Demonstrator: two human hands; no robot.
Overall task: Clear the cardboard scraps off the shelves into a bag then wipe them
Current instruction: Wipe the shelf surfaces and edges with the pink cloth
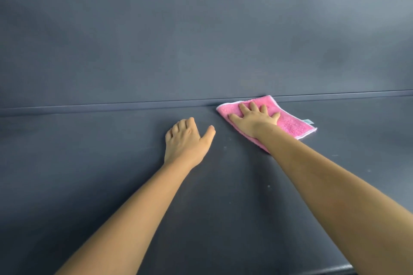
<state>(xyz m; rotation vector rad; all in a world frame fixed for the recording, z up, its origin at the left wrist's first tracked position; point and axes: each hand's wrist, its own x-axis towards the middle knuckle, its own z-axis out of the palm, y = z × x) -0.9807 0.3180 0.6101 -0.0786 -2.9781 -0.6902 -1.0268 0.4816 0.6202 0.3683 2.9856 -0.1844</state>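
A dark grey shelf fills the lower half of the head view. A pink cloth with a white hem lies flat on it, up against the shelf's back edge. My right hand presses flat on the cloth with the fingers spread. My left hand rests on the bare shelf to the left of the cloth, fingers curled under and thumb out, holding nothing. No cardboard scraps or bag show.
The grey back panel rises straight behind the shelf, meeting it at a ridge. A few small pale specks dot the shelf between my arms. The shelf's front edge shows at the bottom right.
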